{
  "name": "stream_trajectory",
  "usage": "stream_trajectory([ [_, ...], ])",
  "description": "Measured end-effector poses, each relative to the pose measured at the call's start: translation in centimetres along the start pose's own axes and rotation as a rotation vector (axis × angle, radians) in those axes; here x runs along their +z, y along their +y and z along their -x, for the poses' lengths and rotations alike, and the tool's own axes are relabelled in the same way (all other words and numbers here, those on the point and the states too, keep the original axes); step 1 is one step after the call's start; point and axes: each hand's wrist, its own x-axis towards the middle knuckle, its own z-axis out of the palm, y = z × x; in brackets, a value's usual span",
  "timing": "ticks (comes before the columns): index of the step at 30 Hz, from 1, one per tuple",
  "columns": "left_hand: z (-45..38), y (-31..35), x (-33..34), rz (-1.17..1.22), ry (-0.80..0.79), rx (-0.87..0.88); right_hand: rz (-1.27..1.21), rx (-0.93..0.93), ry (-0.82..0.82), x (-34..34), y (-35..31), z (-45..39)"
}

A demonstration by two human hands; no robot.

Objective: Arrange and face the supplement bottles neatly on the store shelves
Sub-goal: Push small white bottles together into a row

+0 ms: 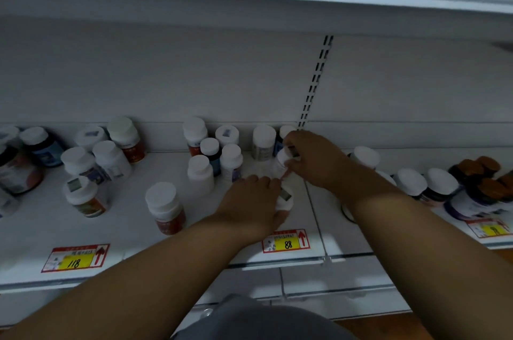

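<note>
A: In the middle of the shelf (194,231), near the seam between two shelf boards, both hands are on white-capped bottles. The left hand (251,208) covers the front bottle (286,199), fingers curled over its cap, so that grip is clamped on it. The right hand (313,160) pinches the cap of the bottle behind (283,158), fingers closed round it.

B: And the rest of the stock?

A: Scattered. A loose cluster (213,151) stands just to the left of the hands, one red-labelled bottle (166,208) stands alone nearer the front edge, and more bottles (91,162) crowd the far left, several tilted. To the right, brown-capped bottles (478,170) sit beside white-capped ones.

B: What could go wrong?

A: I'd judge the arms are the risk. The right forearm (388,201) passes close over the white caps on the right, and a careless sweep could knock them down. The two held bottles are nearly touching; sliding one could tip the other. The front bottle is also near the shelf lip.

B: Any writing legible?

A: Only the price tags. The left tag (75,257) reads 118, the middle tag (287,241) reads 88, both yellow and red with an upward arrow. The bottle labels are too blurred to read.
</note>
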Motion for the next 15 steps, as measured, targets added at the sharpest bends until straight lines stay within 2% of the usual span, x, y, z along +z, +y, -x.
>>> stream_trajectory([
  [4, 0.0, 0.7, 0.3, 0.052, 0.011, -0.014, 0.077, 0.196, -0.143, 0.9, 0.8, 4.0],
  [7, -0.1, 0.9, 0.2, 0.064, -0.002, -0.014, 0.037, 0.303, -0.137, 2.2, 0.3, 5.9],
  [15, -0.1, 1.0, -0.2, 0.087, -0.008, -0.036, -0.071, 0.257, -0.252, 1.9, 0.4, 7.8],
])
